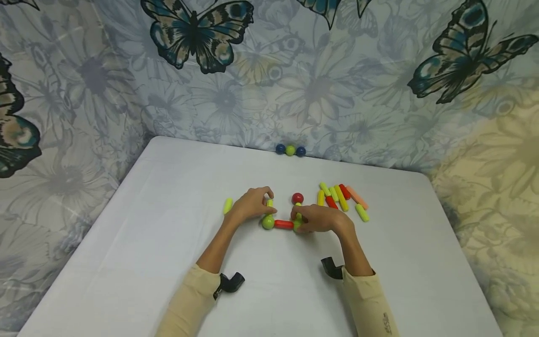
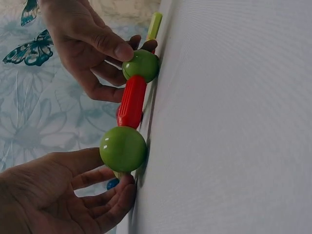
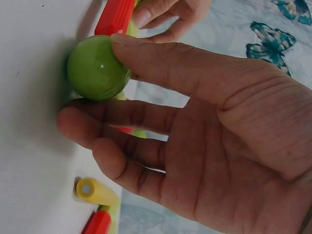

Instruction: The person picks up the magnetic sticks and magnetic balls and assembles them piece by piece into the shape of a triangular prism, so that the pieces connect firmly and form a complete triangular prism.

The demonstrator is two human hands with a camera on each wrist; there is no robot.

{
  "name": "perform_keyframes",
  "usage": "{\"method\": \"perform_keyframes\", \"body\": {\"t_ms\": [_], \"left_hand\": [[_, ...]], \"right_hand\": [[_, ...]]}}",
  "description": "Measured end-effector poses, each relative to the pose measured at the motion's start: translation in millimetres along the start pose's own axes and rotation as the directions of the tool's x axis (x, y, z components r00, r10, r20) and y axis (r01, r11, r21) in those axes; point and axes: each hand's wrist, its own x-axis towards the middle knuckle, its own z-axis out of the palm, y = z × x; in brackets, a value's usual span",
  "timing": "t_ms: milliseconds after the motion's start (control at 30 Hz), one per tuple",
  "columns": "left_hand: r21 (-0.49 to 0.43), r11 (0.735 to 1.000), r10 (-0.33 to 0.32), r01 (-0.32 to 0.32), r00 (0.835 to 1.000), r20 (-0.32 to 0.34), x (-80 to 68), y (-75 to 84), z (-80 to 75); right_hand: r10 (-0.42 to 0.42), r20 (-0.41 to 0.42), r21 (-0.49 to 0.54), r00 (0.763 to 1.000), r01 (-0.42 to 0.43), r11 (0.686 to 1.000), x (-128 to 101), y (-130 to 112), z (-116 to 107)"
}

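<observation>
A: Largest first?
B: Patterned cloth (image 1: pixel 269 117) with butterflies, behind and to both sides. Next the white desk (image 1: pixel 168 178), which we see running up to it.
A: Then two beige sleeves (image 1: pixel 185 304), reaching in from the near side.
B: Hands?
A: Left hand (image 1: pixel 251 204): thumb and forefinger clamped about a short lime rod (image 1: pixel 270 203). Right hand (image 1: pixel 322 218): thumb on one side of the right green ball (image 3: pixel 95 67), fingers curled under it; we log that as a grip.
B: Position of the work?
A: Near mid-desk, between the hands. We note the left green ball (image 2: pixel 123 149) resting on the cloth-white surface, lime rod running from its far side.
B: Other balls?
A: A red ball (image 1: pixel 297 198) beyond the right hand, at the far end of a second lime rod that fingers partly cover. At the desk's far edge, two blue balls (image 1: pixel 280 149) with a third green ball (image 1: pixel 290 150) between; whether they are joined, we cannot tell.
B: Rods, longest down?
A: An orange rod (image 1: pixel 357 197) and a yellow rod (image 1: pixel 341 198) in a loose cluster to the right, among red and lime ones. A red rod (image 1: pixel 284 224) bridges the left and right green balls. Smallest, a loose lime rod (image 1: pixel 228 206), just beside the left hand.
</observation>
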Motion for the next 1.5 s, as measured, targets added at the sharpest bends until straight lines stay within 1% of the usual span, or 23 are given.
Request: {"method": "perform_keyframes", "body": {"t_ms": [167, 233, 333, 433, 533, 633, 767, 867, 967, 1033, 1133, 1200, 1267, 1333, 1400, 1433, 1500], "left_hand": [[-0.036, 0.999, 0.015, -0.017, 0.998, -0.058, 0.7, -1.8, 1.3], [-0.043, 0.998, 0.041, -0.044, 0.996, -0.082, 1.3, -2.3, 2.8], [-0.041, 0.996, 0.079, -0.083, 0.991, -0.108, 1.8, -3.0, 5.0], [-0.036, 0.994, 0.098, -0.104, 0.986, -0.134, 1.6, -3.3, 6.1], [-0.033, 0.993, 0.107, -0.114, 0.98, -0.168, 1.8, -3.9, 6.9], [-0.036, 0.991, 0.117, -0.125, 0.975, -0.187, 2.2, -4.7, 7.7], [-0.036, 0.991, 0.122, -0.131, 0.973, -0.194, 2.5, -5.4, 8.5], [-0.033, 0.99, 0.127, -0.136, 0.972, -0.199, 3.2, -5.3, 9.1], [-0.033, 0.988, 0.142, -0.152, 0.969, -0.202, 3.4, -4.6, 9.5], [-0.038, 0.987, 0.149, -0.159, 0.97, -0.193, 3.8, -4.5, 9.1], [-0.04, 0.986, 0.156, -0.163, 0.976, -0.149, 3.7, -6.4, 6.4], [-0.041, 0.985, 0.161, -0.165, 0.983, -0.091, 3.2, -10.1, 2.7], [-0.035, 0.984, 0.175, -0.175, 0.984, -0.021, 1.2, -15.3, -2.3], [-0.024, 0.98, 0.199, -0.198, 0.979, 0.048, -2.4, -21.9, -6.9], [-0.019, 0.972, 0.236, -0.235, 0.967, 0.1, -6.2, -29.1, -9.5], [-0.021, 0.966, 0.258, -0.257, 0.96, 0.111, -7.3, -32.9, -9.4], [-0.035, 0.954, 0.301, -0.298, 0.947, 0.11, -9.2, -39.3, -7.5]], "right_hand": [[-0.023, -0.015, -0.007, 1.0, 0.023, 1.0, 3.3, -1.3, -0.6], [-0.041, -0.032, -0.006, 0.999, 0.041, 0.999, 5.0, -1.9, -0.2], [-0.094, -0.057, -0.015, 0.994, 0.093, 0.996, 7.0, -3.3, 1.0], [-0.115, -0.069, -0.013, 0.991, 0.114, 0.993, 7.8, -4.8, 2.5], [-0.1, -0.075, -0.007, 0.992, 0.1, 0.995, 8.1, -5.9, 3.6], [-0.087, -0.09, 0.002, 0.992, 0.088, 0.996, 8.3, -6.6, 4.2], [-0.078, -0.114, 0.019, 0.99, 0.081, 0.997, 9.3, -7.7, 5.0], [-0.057, -0.126, 0.026, 0.99, 0.06, 0.998, 9.7, -8.1, 5.8], [-0.054, -0.132, 0.014, 0.99, 0.056, 0.998, 10.1, -8.2, 6.0], [-0.048, -0.136, 0.015, 0.989, 0.05, 0.999, 10.6, -7.8, 5.8], [-0.052, -0.142, 0.015, 0.988, 0.055, 0.998, 11.7, -6.2, 5.0], [-0.057, -0.141, 0.023, 0.988, 0.061, 0.998, 12.3, -4.9, 4.1], [-0.066, -0.141, 0.03, 0.988, 0.071, 0.997, 12.2, -4.1, 3.2], [-0.08, -0.138, 0.031, 0.987, 0.085, 0.996, 12.1, -3.4, 2.7], [-0.086, -0.14, 0.03, 0.987, 0.091, 0.995, 11.7, -2.8, 2.7], [-0.083, -0.145, 0.031, 0.986, 0.088, 0.996, 11.3, -2.4, 2.9], [-0.089, -0.154, 0.023, 0.984, 0.094, 0.995, 10.5, -1.6, 3.1]]}}
